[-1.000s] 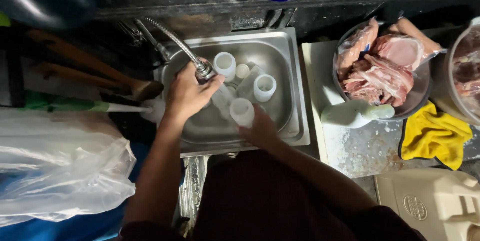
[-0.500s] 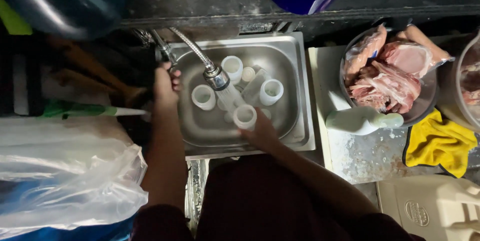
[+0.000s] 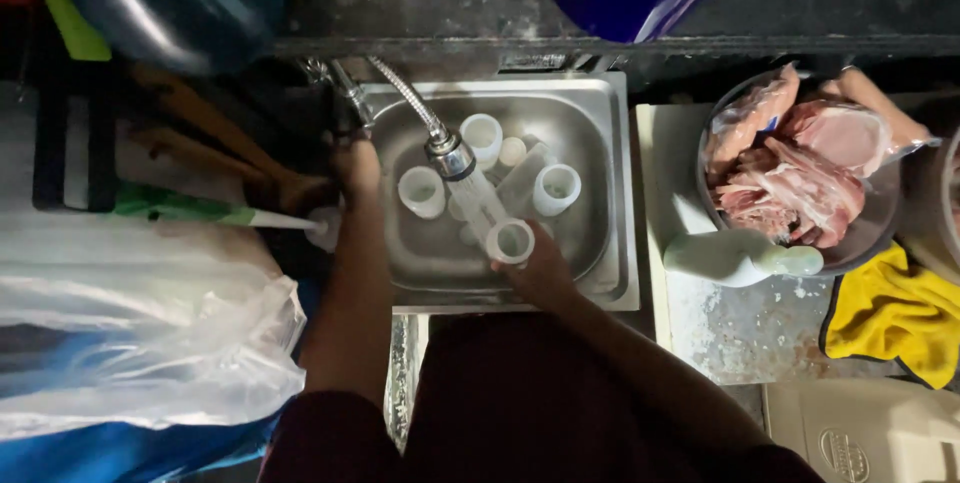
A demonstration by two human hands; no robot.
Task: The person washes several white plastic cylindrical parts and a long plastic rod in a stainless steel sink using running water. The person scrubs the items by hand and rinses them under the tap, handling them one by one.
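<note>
Cup, white plastic (image 3: 511, 241), sits at the fingertips of the right hand (image 3: 540, 271), at about 11 o'clock from the palm, mouth facing up, low in the steel sink (image 3: 600, 193). Rt fingers wrap its underside, closed on it. Faucet head (image 3: 452, 156) hangs just past the cup at 11 o'clock, on a flexible hose. More white cups stand around it: one at 9 (image 3: 422, 192), one at 3 (image 3: 556, 189), one at 12 (image 3: 481, 137). Left hand (image 3: 355, 163) is further out at the sink's lt rim, by the tap base (image 3: 345, 93); can't tell if it's gripping. Bowl of raw meat (image 3: 790, 163) at 3 o'clock.
</note>
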